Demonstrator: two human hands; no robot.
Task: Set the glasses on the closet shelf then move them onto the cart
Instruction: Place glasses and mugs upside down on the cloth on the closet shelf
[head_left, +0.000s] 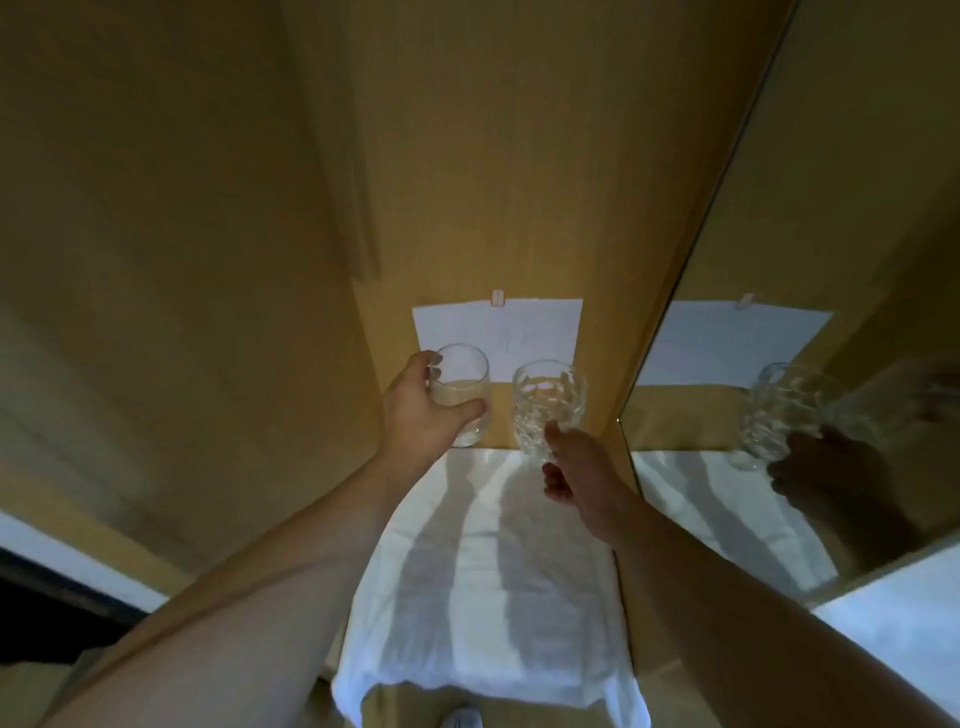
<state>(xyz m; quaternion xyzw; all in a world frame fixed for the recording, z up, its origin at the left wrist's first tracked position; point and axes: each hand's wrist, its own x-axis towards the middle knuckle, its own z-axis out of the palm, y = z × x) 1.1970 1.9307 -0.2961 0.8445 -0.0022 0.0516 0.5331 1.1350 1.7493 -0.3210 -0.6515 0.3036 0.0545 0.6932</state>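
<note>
Inside a wooden closet, my left hand grips a smooth clear glass from its left side, thumb across the front. My right hand holds a patterned, dimpled clear glass near its base. Both glasses are upright, side by side, at the back of the shelf, which is covered by a white cloth. Whether their bases touch the cloth I cannot tell. The cart is not in view.
A white paper sheet is taped to the closet's back wall behind the glasses. A mirrored panel on the right reflects the patterned glass and my right hand. A wooden wall closes the left side.
</note>
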